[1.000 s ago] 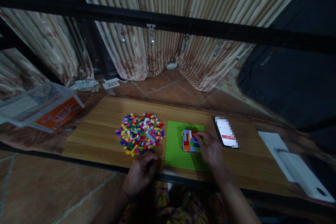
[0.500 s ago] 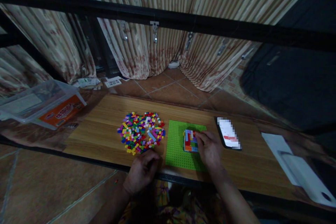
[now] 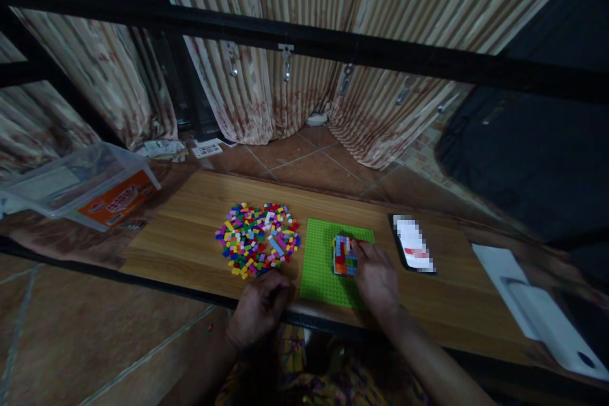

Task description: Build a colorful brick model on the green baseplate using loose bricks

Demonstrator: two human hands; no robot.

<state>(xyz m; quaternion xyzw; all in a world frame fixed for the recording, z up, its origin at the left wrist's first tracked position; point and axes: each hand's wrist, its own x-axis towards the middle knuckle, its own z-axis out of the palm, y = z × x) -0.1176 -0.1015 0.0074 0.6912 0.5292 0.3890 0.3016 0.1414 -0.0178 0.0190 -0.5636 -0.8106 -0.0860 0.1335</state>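
A green studded baseplate (image 3: 316,266) lies flat on the wooden table. On it sits a low block of multicoloured toy bricks (image 3: 340,257), with red, orange and blue pieces showing. My right hand (image 3: 377,276) reaches over its right side, fingers pressed together and tips touching its upper right part. Anything between those fingertips is hidden. By the table's front edge, my left hand (image 3: 261,304) rests curled closed, just below a loose pile of small toy bricks (image 3: 257,238). What its fingers hold, if anything, cannot be made out.
Right of the baseplate lies a phone (image 3: 413,244) with a lit screen. A clear plastic box (image 3: 85,184) with an orange label stands at the far left. White flat items (image 3: 542,311) lie at the right end. A black bar (image 3: 304,38) crosses before the curtains.
The view has shifted slightly. My right hand's fingertips have moved a little left and lower over the upper right of the brick block. My left hand stays about where it was.
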